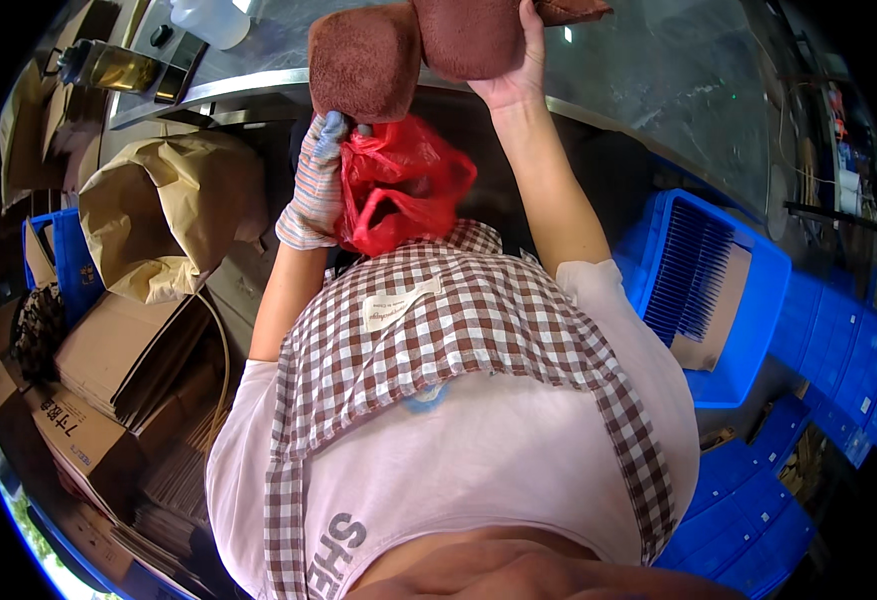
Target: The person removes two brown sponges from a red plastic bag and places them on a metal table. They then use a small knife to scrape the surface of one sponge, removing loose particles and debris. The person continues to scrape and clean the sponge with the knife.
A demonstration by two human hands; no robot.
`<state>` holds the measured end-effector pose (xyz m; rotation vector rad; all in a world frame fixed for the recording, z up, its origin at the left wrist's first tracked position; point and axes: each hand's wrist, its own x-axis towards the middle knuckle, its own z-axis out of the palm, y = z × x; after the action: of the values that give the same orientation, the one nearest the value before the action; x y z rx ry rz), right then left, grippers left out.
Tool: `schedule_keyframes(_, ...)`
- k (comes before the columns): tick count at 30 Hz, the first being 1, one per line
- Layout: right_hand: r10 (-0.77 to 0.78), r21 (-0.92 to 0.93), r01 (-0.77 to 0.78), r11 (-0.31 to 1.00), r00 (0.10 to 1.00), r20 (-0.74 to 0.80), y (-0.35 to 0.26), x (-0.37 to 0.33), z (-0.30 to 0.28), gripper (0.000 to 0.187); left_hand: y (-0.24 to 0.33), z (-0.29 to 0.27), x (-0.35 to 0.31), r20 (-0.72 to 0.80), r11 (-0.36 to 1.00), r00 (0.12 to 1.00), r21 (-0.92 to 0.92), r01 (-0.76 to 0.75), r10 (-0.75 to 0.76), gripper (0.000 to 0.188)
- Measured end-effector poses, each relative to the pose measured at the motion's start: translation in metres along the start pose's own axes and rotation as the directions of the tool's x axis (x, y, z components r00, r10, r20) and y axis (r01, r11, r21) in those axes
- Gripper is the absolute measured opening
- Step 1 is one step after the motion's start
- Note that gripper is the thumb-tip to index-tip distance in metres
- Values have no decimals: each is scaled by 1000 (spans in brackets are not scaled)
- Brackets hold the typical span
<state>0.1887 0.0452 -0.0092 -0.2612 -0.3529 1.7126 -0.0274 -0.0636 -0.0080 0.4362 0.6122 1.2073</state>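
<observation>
My left hand [316, 185] wears a striped cloth glove and grips a red plastic bag [398, 185] and a brown folded cloth [363, 62] that rises above it. My bare right hand [518, 70] is raised to the table's edge and holds a second brown cloth [468, 35] by its lower side. The two cloths touch side by side over the metal table rim [248, 85]. My checked apron and pink shirt fill the lower middle of the view.
A grey table top [658, 70] spreads ahead. A crumpled paper sack [163, 215] and flattened cardboard boxes [118, 350] lie at the left. Blue plastic crates [728, 280] stand at the right. A bottle [108, 65] and white container [208, 20] sit far left.
</observation>
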Motion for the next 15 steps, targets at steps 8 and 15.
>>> schedule_keyframes(8, -225, -49, 225, 973, 974, 4, -1, -5, 8, 44, 2, -1, -3, 14, 998, 1000, -63, 1, 0, 33)
schedule_keyframes(15, -145, 23, 146, 989, 988, -46, -4, -2, -4, 45, -4, -8, 2, 3, 997, 1000, -77, 12, -12, 21)
